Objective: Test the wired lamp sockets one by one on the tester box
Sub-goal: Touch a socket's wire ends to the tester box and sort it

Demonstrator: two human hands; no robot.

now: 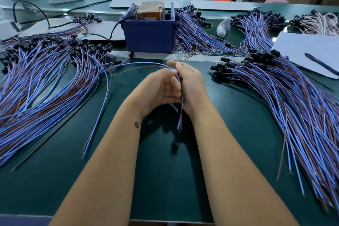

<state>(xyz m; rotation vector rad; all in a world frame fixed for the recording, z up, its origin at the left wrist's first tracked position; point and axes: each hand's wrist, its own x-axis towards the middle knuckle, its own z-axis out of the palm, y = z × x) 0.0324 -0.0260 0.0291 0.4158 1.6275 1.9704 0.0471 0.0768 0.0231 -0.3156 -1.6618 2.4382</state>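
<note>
Both hands meet above green worktop point(165, 170): left hand point(157, 88) and right hand point(190, 86) each grip same blue-and-brown wire pair point(143, 64), ends dangling below. Blue tester box point(148, 36) behind; socket bundles left point(45, 71) and right point(284, 93).

A single head-worn wide-angle camera looks forward and down along both forearms, close over the hands point(174, 86) meeting mid-frame. The tester box point(149, 35) stands just beyond them, wire piles point(42, 79) spreading left and right, benches behind.
</note>
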